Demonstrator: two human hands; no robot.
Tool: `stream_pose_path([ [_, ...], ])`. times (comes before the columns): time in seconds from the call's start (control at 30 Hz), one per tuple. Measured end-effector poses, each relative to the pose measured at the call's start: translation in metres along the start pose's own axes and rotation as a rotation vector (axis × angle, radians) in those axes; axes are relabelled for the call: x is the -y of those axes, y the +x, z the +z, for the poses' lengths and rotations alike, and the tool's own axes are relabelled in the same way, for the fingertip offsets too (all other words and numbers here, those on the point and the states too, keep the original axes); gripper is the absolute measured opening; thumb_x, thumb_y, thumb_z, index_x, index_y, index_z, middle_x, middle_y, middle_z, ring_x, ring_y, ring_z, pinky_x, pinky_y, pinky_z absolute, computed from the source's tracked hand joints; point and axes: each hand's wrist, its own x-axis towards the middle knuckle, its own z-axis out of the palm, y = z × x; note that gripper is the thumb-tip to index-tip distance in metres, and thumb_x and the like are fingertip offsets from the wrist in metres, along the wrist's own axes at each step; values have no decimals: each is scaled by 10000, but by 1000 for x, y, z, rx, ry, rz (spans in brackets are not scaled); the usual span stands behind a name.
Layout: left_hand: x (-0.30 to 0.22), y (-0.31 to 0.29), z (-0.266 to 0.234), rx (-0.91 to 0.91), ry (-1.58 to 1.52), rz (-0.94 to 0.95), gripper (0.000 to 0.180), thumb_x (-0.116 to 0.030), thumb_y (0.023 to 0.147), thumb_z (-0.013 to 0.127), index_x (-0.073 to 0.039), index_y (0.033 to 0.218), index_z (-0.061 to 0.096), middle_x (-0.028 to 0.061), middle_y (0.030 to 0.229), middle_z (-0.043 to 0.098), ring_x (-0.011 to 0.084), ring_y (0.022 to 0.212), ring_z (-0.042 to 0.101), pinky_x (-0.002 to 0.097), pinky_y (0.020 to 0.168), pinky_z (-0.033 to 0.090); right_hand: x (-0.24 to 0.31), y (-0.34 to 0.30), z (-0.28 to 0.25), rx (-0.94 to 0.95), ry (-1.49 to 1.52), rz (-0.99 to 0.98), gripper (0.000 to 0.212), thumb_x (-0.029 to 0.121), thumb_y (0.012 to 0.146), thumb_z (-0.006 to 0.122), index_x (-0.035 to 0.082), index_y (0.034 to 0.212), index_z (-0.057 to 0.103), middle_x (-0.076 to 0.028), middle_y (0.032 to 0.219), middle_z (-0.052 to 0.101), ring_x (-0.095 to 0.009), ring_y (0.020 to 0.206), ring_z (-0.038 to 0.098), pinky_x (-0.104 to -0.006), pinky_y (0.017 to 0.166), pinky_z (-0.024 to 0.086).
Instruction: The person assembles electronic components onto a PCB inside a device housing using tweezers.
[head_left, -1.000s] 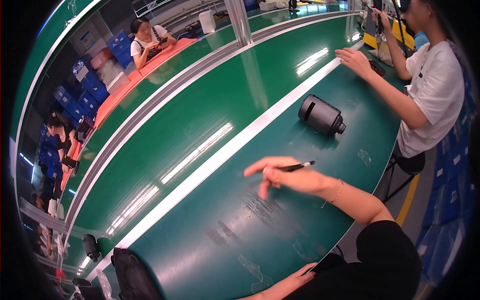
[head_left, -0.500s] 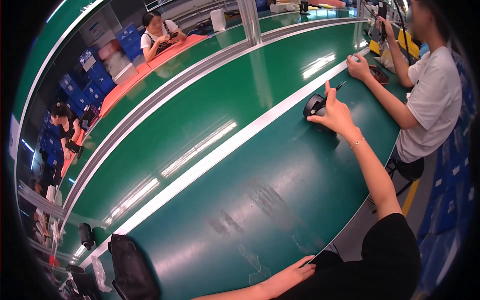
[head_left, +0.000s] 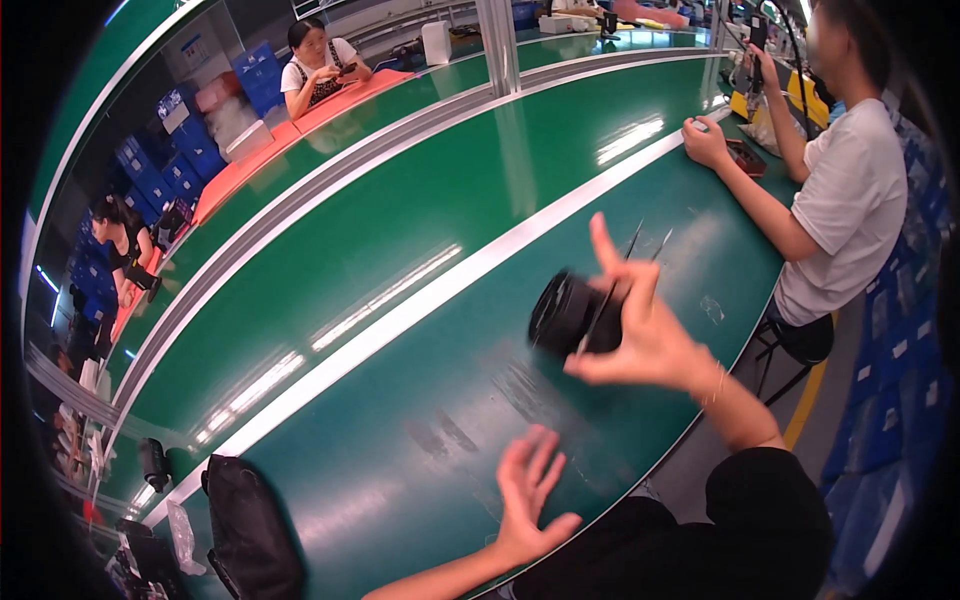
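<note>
Above the green table, my right hand grips a black round cylinder resembling a camera lens. Its thumb and fingers reach around the near side, with the index finger pointing up. In the same hand is a slim dark tool with thin points sticking out past the fingers, perhaps tweezers; motion blurs it. My left hand is raised over the near part of the table, fingers spread and holding nothing, apart from the black cylinder.
A black pouch lies at the left with a clear plastic bag beside it. Along the far side runs a white rail, with a green surface beyond. A co-worker sits at the right; others work across the line.
My right hand has brought the black cylinder and slim tool nearer and to the left, lifting the cylinder. My left hand has risen from the table's near edge and spread its fingers.
</note>
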Motion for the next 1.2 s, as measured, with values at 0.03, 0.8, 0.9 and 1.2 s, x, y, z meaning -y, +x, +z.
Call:
stream_pose_path([
  [0.03,-5,6,0,-159,-95,-50,1005,-209,657,686,-122,1295,-86,147,1348,19,344,1247,118,480,983,172,20,-7,6,139,67,26,713,150,576,757,83,916,135,-344,1307,-32,-230,946,486,-308,844,376],
  [0.8,-4,7,-21,145,-780,-613,821,-560,700,464,-142,1312,111,173,1209,338,348,1084,404,506,837,382,100,-60,28,-243,944,128,454,387,856,367,64,1121,189,-209,805,533,-214,540,486,-300,496,427],
  [0.9,-10,7,-26,172,-710,-622,747,-539,717,443,-108,1282,211,170,1231,336,359,1076,412,526,840,374,98,-57,35,-225,890,208,417,306,841,442,60,1093,219,-205,872,510,-206,568,519,-251,454,452],
  [1.2,0,12,-30,195,-797,-736,747,-535,755,391,-219,1329,32,119,1310,237,358,1070,410,565,754,411,92,-69,26,-110,927,179,322,160,760,613,14,939,388,-187,782,578,-171,597,558,-291,589,483],
])
